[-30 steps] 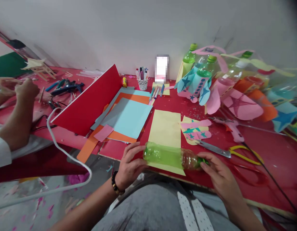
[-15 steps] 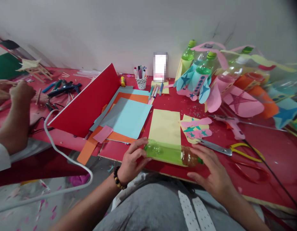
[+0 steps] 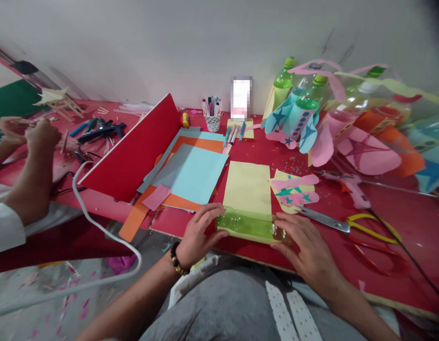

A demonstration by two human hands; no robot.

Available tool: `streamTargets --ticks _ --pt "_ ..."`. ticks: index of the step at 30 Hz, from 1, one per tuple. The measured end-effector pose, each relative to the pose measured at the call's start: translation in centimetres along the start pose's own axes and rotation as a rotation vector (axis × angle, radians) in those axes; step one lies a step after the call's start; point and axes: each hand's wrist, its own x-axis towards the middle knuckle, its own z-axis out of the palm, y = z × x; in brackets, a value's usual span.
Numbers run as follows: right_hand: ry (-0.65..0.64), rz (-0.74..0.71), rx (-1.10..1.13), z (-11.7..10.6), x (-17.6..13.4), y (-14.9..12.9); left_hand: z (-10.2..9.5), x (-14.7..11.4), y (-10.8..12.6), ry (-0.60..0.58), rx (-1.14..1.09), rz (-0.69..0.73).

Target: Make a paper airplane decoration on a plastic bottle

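Observation:
A green plastic bottle (image 3: 246, 223) lies on its side across the near end of a pale yellow paper sheet (image 3: 246, 184), close to the table's front edge. My left hand (image 3: 202, 233) curls round its base, thumb below and fingers on top. Over the neck end, my right hand (image 3: 304, 246) grips with the thumb near me and the fingers on the far side, hiding the cap. Right of the sheet lie pink and yellow paper cut-outs with green stars (image 3: 293, 189). Large scissors (image 3: 342, 225) with yellow and red handles rest beside my right hand.
Paper-decorated bottles (image 3: 308, 106) stand at the back right, near a pink glue gun (image 3: 350, 184). Stacked coloured sheets (image 3: 191, 173) lie left, beside a leaning red board (image 3: 134, 156). A pen cup (image 3: 212, 123) stands behind. At far left are a co-worker's hands (image 3: 41, 132).
My right hand has moved left and closed over the bottle's neck end, covering the cap. My left hand stays at the base. The view has shifted slightly.

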Motion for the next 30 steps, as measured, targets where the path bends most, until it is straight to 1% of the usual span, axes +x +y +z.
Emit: streamTargets --ticks 2,4,14,22,25,30 --pt "0.004 -0.011 0.005 -0.1 0.1 0.0 -0.2 0.2 -0.1 -0.049 0.003 0.015" --pt "0.007 -0.011 0.01 -0.1 0.3 0.1 -0.3 0.4 -0.1 -0.07 0.002 0.037" --pt "-0.022 0.028 0.054 -0.4 0.5 0.5 -0.2 0.3 0.2 -0.062 -0.028 0.042" --pt "-0.019 0.075 0.193 -0.8 2.3 0.7 -0.3 1.0 0.3 -0.08 0.021 0.016" --pt "-0.067 0.122 0.251 -1.2 3.2 0.8 -0.2 1.3 0.3 -0.095 0.022 -0.018" --pt "-0.221 0.217 0.334 -1.9 4.3 0.6 -0.2 1.5 0.7 -0.123 0.02 -0.096"
